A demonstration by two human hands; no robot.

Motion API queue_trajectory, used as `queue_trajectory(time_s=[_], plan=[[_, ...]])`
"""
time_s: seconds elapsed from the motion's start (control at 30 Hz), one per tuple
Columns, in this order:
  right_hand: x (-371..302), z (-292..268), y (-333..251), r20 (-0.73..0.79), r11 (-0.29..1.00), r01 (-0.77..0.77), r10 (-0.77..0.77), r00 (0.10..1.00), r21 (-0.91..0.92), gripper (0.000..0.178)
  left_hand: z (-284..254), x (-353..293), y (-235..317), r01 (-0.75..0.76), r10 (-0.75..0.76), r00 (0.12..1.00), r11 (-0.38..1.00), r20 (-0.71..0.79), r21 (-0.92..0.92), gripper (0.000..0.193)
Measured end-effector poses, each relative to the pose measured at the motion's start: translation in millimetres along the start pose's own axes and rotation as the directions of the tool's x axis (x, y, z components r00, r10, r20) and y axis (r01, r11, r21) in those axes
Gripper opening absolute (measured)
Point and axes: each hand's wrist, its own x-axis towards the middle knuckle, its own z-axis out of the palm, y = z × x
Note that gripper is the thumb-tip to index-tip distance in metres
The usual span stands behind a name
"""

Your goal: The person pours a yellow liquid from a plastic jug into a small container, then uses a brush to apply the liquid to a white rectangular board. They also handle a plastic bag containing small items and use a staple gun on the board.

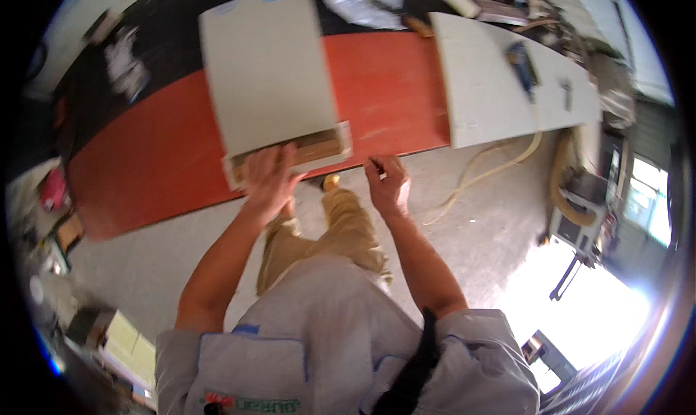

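Note:
On the red tabletop [391, 96] lies a long pale grey panel [270, 67], its near end set in a shallow wooden frame [308, 151] with lighter strips at the corners. My left hand [268, 177] is laid over the near left part of that frame, fingers stretched out and thumb apart. Just off the table's front edge, to the right of the frame, my right hand [390, 187] is closed. Something small and dark shows between its thumb and fingers, too small to name.
A second pale panel [482, 89] at the right carries a blue-and-black power tool [520, 63]. A pale hose [500, 158] hangs from there to the floor. Silvery plastic sheeting [366, 2] and assorted clutter lie along the back. Crumpled plastic [127, 63] sits at the far left.

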Motion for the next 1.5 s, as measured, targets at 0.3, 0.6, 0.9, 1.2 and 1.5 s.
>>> queue_trajectory(time_s=[0.3,0.6,0.9,1.2,1.5], plan=[[207,-231,234,-0.23,0.827,-0.132,0.003,0.973,-0.547,0.05,8,-5,-1,-0.052,0.056,0.996,0.997,-0.066,0.065,0.067],[407,-309,353,0.059,0.529,0.067,-0.034,0.998,-0.846,0.077,2,-1,4,-0.009,0.009,1.0,0.997,-0.005,0.082,0.06],[327,-289,157,0.102,0.935,-0.251,0.283,0.954,-0.249,0.018,9,7,13,0.021,-0.024,0.998,0.998,-0.059,-0.058,0.064],[110,-118,-75,0.772,0.896,-0.37,0.41,0.485,-0.243,0.03,-5,4,-4,0.009,-0.023,0.994,0.991,-0.102,-0.134,0.076],[104,-42,-95,0.868,0.833,0.436,0.101,0.486,-0.341,0.047,10,-8,-9,0.018,-0.05,0.981,0.985,-0.186,-0.17,0.074]])
